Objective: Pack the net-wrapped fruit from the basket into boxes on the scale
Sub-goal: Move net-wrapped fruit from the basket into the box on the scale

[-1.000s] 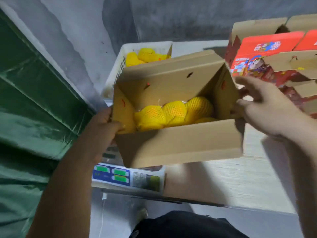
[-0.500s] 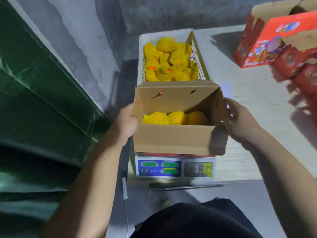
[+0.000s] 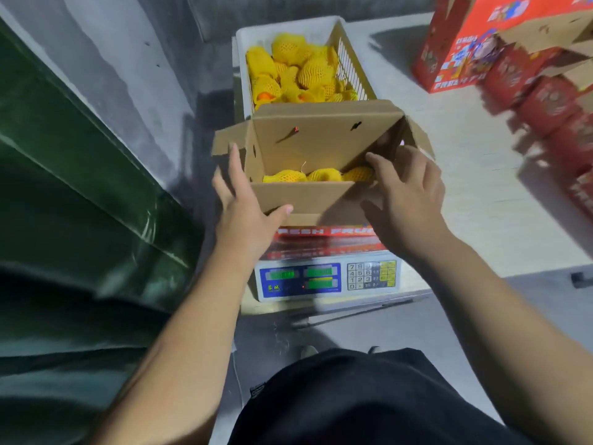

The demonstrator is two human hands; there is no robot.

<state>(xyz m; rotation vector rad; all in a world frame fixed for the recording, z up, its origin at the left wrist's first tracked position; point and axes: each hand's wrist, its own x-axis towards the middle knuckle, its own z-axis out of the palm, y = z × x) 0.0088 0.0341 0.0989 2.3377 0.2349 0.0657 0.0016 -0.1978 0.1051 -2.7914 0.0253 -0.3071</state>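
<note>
An open cardboard box (image 3: 305, 197) with a red printed outside stands on the scale (image 3: 324, 279). Yellow net-wrapped fruit (image 3: 324, 175) lies in its bottom. My left hand (image 3: 244, 213) lies flat against the box's near left corner, fingers straight along the left flap, thumb on the near flap. My right hand (image 3: 404, 197) rests with spread fingers on the near right corner, fingertips at the box's inner edge. Behind the box, the white basket (image 3: 247, 36) holds several more net-wrapped fruits (image 3: 298, 72).
Red printed boxes (image 3: 500, 49) stand stacked at the right on the pale table (image 3: 475, 200). A dark green tarp (image 3: 70, 194) fills the left. A grey wall runs behind the basket. My dark-clothed lap is at the bottom.
The box went from held in the air to standing on the scale. Both hands slid from its sides to the near corners, and the left side flap now sticks outward.
</note>
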